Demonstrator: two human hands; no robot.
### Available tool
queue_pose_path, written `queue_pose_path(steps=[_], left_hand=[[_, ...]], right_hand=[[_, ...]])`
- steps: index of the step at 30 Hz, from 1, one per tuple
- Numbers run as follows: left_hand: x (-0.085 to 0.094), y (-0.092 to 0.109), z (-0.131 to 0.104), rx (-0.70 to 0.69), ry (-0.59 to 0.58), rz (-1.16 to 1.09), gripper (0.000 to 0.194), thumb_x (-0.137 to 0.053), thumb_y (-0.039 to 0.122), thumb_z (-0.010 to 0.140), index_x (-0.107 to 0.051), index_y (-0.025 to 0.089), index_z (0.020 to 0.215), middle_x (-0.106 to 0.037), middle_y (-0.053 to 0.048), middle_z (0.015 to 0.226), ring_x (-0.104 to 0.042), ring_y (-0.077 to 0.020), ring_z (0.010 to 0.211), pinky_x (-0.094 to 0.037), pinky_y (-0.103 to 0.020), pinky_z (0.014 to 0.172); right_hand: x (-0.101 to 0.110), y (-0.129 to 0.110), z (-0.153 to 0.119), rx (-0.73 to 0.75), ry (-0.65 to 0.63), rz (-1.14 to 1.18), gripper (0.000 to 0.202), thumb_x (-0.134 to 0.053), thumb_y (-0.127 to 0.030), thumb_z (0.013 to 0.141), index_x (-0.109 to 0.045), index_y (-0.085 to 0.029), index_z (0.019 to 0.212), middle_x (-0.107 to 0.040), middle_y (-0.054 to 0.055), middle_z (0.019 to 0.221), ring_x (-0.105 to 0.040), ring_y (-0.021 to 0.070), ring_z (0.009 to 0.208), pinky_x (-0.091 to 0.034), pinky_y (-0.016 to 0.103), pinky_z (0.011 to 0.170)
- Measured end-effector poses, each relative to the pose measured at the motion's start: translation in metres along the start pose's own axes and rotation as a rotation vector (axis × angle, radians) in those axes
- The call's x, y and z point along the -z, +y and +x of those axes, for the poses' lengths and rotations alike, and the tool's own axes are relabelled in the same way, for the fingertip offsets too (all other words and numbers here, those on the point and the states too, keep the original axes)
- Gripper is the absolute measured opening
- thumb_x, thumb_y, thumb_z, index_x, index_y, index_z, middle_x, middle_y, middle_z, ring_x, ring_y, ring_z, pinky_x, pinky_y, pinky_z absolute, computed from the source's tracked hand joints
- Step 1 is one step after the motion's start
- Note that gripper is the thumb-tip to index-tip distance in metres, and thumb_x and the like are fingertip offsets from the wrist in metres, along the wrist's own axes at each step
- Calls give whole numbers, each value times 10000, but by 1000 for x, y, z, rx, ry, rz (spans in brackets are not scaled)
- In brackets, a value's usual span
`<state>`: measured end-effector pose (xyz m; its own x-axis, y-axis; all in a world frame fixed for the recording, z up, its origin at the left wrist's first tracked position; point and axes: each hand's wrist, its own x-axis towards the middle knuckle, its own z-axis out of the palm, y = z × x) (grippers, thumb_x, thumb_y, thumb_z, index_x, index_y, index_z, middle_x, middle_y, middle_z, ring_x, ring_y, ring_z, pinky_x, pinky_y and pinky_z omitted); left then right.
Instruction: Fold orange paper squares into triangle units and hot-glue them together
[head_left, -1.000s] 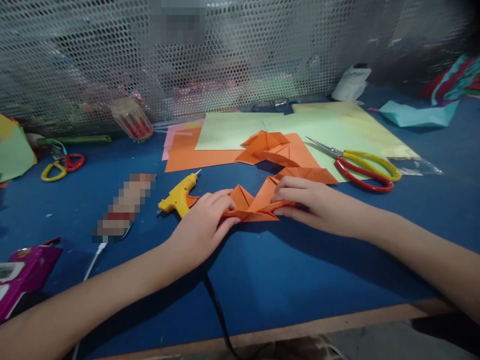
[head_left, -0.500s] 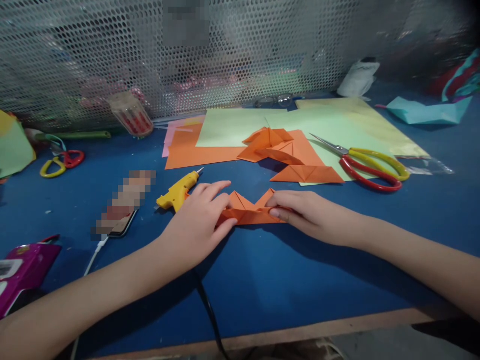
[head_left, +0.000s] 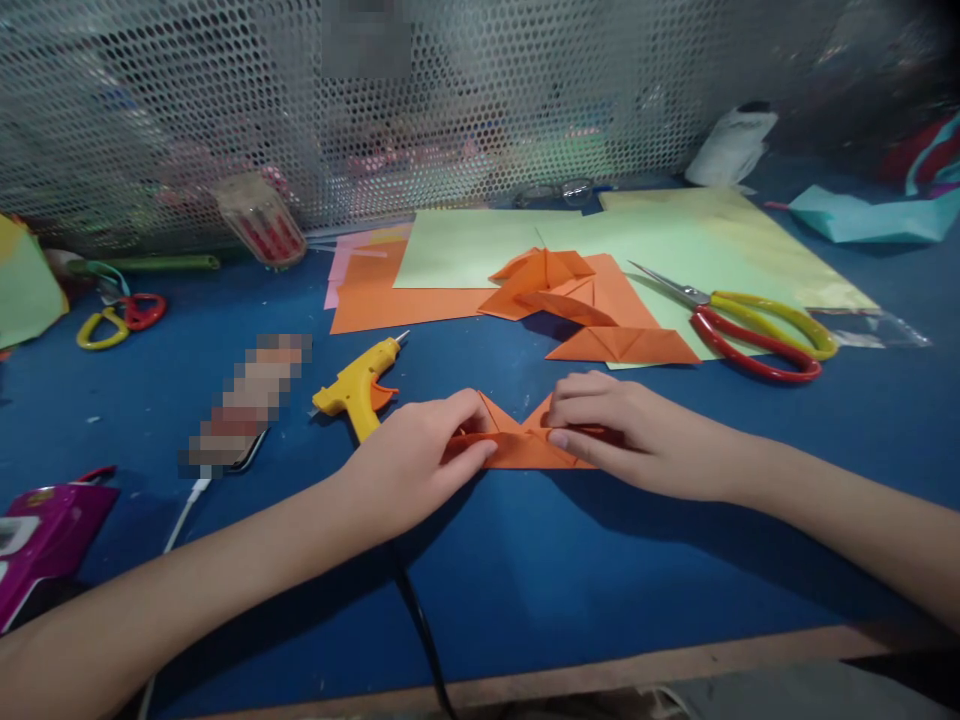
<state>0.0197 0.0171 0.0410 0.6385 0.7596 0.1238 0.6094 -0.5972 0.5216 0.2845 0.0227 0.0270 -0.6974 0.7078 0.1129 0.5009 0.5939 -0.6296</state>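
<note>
A folded orange paper piece (head_left: pixel 525 450) lies low over the blue table (head_left: pixel 540 570), with two raised points and a V-shaped gap between them. My left hand (head_left: pixel 435 455) pinches its left end, thumb in front and fingers curled behind. At the right end my right hand (head_left: pixel 619 430) grips the paper the same way, its thumb near the middle. Just behind my left hand rests a yellow glue gun (head_left: pixel 360 390). More folded orange pieces (head_left: pixel 622 345) sit farther back, on and beside flat sheets.
Red-and-yellow scissors (head_left: pixel 757 325) lie right of the green sheets (head_left: pixel 675 240). At left are a phone (head_left: pixel 251 450) on a white cable, smaller scissors (head_left: pixel 124 322) and a purple object (head_left: pixel 52 530). A clear jar (head_left: pixel 262 222) stands by the mesh. A black cord crosses the front edge.
Both hands and the orange piece have shifted slightly toward me. My left fingers, raised before, now curl down on the paper. The glue gun's orange trigger has come into view.
</note>
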Motion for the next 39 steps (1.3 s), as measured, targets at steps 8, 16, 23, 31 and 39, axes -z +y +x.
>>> queue_pose_path(steps=[8,16,23,31,39], left_hand=[[-13,-9,-2,-179,85,178,198,-560,141,1055,-661,162,1224,-769,-94,1192,-703,-245,1049,-571,-375,915],[-17,-14,-3,-443,77,349,283,-476,72,1087,-730,159,1000,-790,-89,1107,-702,-218,985,-546,-331,837],[-20,-17,-1,-476,104,336,269,-530,283,1126,-715,151,982,-801,-108,1143,-746,-237,1019,-601,-361,882],[-21,-13,-1,-469,124,351,291,-487,213,1116,-701,142,933,-796,-84,1035,-733,-232,898,-616,-376,825],[-22,-13,-1,-460,134,400,256,-515,213,1102,-689,153,925,-784,-71,1024,-722,-229,901,-617,-357,808]], right_hand=[[-3,8,0,-2,42,-26,316,-500,-377,1062,-691,-223,863,-635,106,1056,-639,235,975,-527,415,896],[-6,8,0,0,94,-24,212,-565,-340,1022,-735,-242,1103,-664,101,1104,-674,231,1021,-557,382,899],[-3,8,0,-28,84,-19,231,-626,-404,993,-789,-262,1075,-736,57,1005,-693,220,939,-512,386,856],[-7,4,-2,-45,93,-20,222,-620,-358,975,-819,-280,1037,-767,35,949,-711,205,882,-463,387,817],[-5,-1,0,-39,98,-50,277,-576,-374,992,-831,-274,1034,-770,52,938,-718,213,888,-486,394,853]])
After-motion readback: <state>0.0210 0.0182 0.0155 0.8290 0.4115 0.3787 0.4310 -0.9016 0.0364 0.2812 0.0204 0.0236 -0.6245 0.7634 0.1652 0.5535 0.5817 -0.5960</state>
